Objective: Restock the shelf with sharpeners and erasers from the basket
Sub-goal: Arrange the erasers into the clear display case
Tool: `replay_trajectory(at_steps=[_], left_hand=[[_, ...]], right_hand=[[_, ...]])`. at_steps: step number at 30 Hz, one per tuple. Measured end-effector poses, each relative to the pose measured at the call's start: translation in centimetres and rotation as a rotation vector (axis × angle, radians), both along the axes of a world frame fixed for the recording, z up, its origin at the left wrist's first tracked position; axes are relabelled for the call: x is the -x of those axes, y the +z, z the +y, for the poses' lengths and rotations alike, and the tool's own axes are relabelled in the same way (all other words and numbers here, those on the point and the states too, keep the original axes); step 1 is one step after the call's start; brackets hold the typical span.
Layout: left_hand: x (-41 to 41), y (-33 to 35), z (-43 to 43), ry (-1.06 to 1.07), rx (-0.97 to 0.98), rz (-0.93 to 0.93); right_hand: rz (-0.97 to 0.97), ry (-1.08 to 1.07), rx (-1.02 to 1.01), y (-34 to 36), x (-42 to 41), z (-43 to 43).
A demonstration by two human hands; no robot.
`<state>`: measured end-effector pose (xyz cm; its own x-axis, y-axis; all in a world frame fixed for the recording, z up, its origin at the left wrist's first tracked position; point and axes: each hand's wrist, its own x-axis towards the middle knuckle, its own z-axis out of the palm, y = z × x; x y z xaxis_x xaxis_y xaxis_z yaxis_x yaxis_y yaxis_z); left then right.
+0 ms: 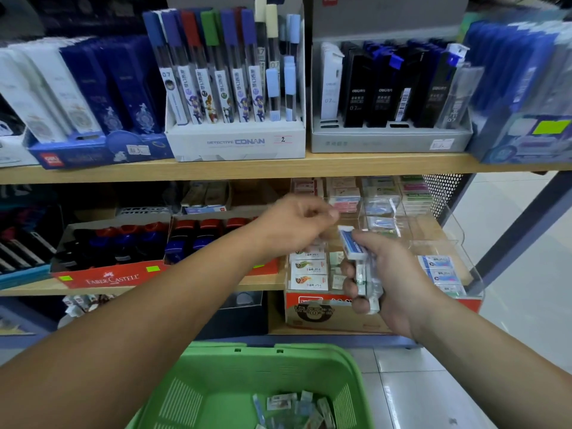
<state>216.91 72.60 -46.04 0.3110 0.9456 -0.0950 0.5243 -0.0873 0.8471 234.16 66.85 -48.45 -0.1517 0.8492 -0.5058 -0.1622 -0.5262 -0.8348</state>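
Observation:
My right hand (387,274) grips a stack of wrapped erasers (366,283); the top one, white with a blue sleeve (351,243), sticks out above my thumb. My left hand (297,224) hovers just left of it with curled fingers over the clear acrylic eraser organiser (433,246) on the middle shelf. Whether it holds anything I cannot tell. The organiser's compartments hold rows of erasers (309,269), with blue-labelled ones (441,270) at the right. Below me the green basket (216,376) contains several loose erasers (294,410).
The top shelf (278,167) carries boxes of pencil-lead tubes and pens. A red Faber-Castell tray (111,274) with ink bottles sits left of the organiser. A carton (312,311) stands on the lower shelf. Tiled floor lies to the right.

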Motion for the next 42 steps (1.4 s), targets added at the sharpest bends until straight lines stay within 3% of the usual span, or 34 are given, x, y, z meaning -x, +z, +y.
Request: replay_trajectory(at_steps=[2, 12, 18, 25, 30, 37, 42], left_hand=[[-0.1, 0.1, -1.6, -0.083, 0.197, -0.173], [0.9, -0.6, -2.3, 0.070, 0.312, -0.490], [-1.1, -0.5, -3.1, 0.037, 0.144, -0.155], [-8.2, -0.4, -2.3, 0.032, -0.042, -0.082], [-9.5, -1.0, -1.4, -0.054, -0.110, 0.157], [-9.9, -3.8, -0.9, -0.047, -0.251, 0.390], [-10.8, -3.6, -0.7, -0.211, -0.307, 0.689]], right_hand=[[-0.012, 0.048, -0.034, 0.1, 0.1, -0.2], [-0.173, 0.063, -0.185, 0.1, -0.8, -0.9], [-0.228, -0.139, -0.227, 0.4, -3.5, -1.3], [-0.180, -0.409, -0.191, 1.9, -11.4, -2.9], [-0.096, -0.312, -0.066, 0.7, -13.3, -3.6], [-0.029, -0.243, -0.108, -0.6, -12.7, -3.3], [0.062, -0.201, -0.119, -0.6, -13.1, -3.1]])
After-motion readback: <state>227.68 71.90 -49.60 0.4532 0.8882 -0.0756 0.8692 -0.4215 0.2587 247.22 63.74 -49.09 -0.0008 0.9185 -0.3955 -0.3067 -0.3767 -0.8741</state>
